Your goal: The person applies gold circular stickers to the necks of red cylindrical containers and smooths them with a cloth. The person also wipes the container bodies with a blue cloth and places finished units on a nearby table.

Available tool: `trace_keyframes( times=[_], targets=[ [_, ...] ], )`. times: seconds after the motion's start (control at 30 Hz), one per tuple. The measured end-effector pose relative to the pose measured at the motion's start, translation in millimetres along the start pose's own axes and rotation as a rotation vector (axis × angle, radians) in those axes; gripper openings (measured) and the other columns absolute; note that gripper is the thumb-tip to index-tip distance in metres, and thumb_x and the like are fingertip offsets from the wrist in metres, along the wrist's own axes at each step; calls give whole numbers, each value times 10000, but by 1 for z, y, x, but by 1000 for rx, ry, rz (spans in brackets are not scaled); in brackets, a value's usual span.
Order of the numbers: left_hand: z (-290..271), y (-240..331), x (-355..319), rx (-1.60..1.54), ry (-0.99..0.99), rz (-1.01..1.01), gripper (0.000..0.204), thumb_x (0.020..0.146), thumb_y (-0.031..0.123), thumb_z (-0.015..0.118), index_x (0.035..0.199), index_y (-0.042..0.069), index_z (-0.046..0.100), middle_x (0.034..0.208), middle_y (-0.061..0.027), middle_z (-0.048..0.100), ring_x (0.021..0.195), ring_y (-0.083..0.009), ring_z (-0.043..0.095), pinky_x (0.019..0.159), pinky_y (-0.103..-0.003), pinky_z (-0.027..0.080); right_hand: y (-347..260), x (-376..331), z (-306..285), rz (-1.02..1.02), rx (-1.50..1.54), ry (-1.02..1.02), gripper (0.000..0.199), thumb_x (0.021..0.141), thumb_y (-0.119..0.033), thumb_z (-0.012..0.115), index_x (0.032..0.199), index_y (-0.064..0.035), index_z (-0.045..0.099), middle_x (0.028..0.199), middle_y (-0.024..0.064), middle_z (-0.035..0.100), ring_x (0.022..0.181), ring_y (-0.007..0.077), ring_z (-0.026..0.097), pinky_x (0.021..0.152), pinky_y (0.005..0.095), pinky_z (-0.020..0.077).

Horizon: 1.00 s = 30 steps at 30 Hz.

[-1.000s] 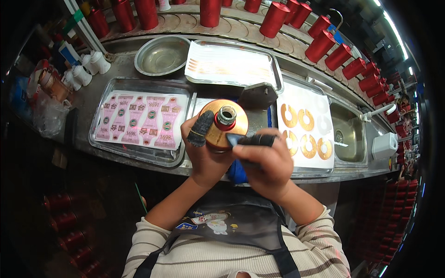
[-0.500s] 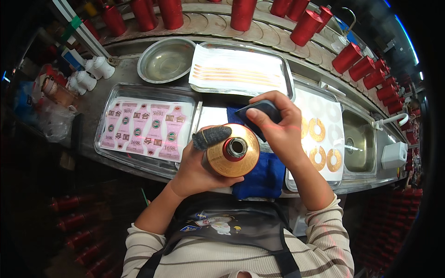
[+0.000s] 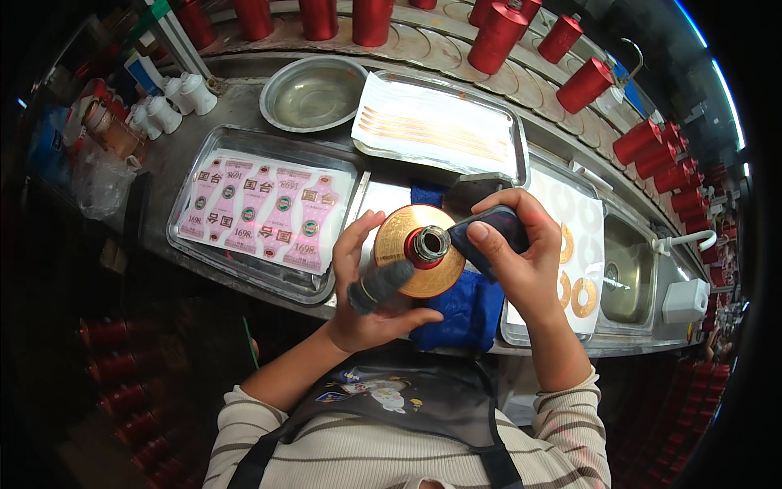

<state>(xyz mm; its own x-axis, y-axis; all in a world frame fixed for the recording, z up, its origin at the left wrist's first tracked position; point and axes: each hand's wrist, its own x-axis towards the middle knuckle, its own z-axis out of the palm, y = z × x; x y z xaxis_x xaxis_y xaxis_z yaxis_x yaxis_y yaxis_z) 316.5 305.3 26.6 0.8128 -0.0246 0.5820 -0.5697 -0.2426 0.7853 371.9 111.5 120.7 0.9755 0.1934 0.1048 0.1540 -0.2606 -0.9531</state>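
A bottle [image 3: 399, 281] with a bare, uncapped neck and a ring-shaped gold sticker on its shoulder is held upright, mouth toward me. My left hand [image 3: 358, 306] wraps its left side, fingers curled around the body; one finger wears a dark grey finger cover [image 3: 380, 287]. Between the thumb and fingers of my right hand [image 3: 525, 253] is a dark blue pad [image 3: 493, 236], its tip meeting the right side of the gold shoulder beside the neck. A dark grey block [image 3: 476, 192] shows just beyond the right fingers. Folded blue cloth [image 3: 464, 314] lies under the bottle.
Pink label sheets lie in a left metal tray [image 3: 183, 191]. A metal bowl [image 3: 314, 94] and a tray of gold strips [image 3: 518, 147] stand behind. Right are a sheet of gold rings [image 3: 583, 297] and a sink [image 3: 631, 277]. Red bottles [image 3: 498, 37] line a conveyor [image 3: 521, 90].
My right hand has come down and brought the pad against the bottle's right shoulder. The bottle has turned or tilted slightly in my left hand, whose covered finger has shifted toward me.
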Motion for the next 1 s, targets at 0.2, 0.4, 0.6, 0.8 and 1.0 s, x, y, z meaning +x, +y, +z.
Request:
trace_keyframes(
  times=[0.2, 0.4, 0.6, 0.8, 1.0],
  targets=[
    [-2, -7, 3, -65, -149, -302, 1035, 623, 211, 957, 1443, 40, 349, 1357, -199, 503, 1260, -328, 539, 1065, -421, 449, 6, 27, -2, -173, -89, -111, 191, 846, -126, 754, 961, -7, 658, 840, 54, 657, 795, 114, 612, 714, 251, 486],
    [-20, -15, 18, -260, -297, -319, 1075, 625, 222, 964, 1452, 3, 312, 1368, -189, 509, 1284, -294, 529, 1087, -408, 427, -9, 78, 14, -83, 136, -426, 206, 831, -152, 791, 958, -26, 689, 886, 6, 659, 844, 83, 595, 768, 245, 479],
    [-21, -12, 21, -228, -280, -311, 1028, 620, 277, 964, 1424, -1, 386, 1346, -163, 541, 1242, -288, 566, 1056, -399, 457, -7, 103, 21, -171, -244, -368, 183, 820, -113, 778, 928, -2, 680, 852, 30, 664, 752, 115, 605, 676, 292, 501],
    [-14, -13, 11, -152, -203, -243, 927, 637, 247, 950, 1396, 56, 453, 1344, -195, 549, 1198, -349, 600, 1013, -433, 496, 6, 60, -3, -95, -250, -52, 142, 823, -25, 737, 937, -4, 655, 823, 54, 659, 760, 107, 617, 684, 260, 503],
    [-1, -11, 2, -65, 3, -97, 851, 676, 229, 933, 1368, 31, 479, 1339, -202, 537, 1193, -346, 599, 1005, -429, 498, -3, -10, 2, -544, -406, -51, 209, 718, 26, 777, 906, -45, 723, 839, 108, 651, 755, 249, 609, 683, 348, 490]
  ],
)
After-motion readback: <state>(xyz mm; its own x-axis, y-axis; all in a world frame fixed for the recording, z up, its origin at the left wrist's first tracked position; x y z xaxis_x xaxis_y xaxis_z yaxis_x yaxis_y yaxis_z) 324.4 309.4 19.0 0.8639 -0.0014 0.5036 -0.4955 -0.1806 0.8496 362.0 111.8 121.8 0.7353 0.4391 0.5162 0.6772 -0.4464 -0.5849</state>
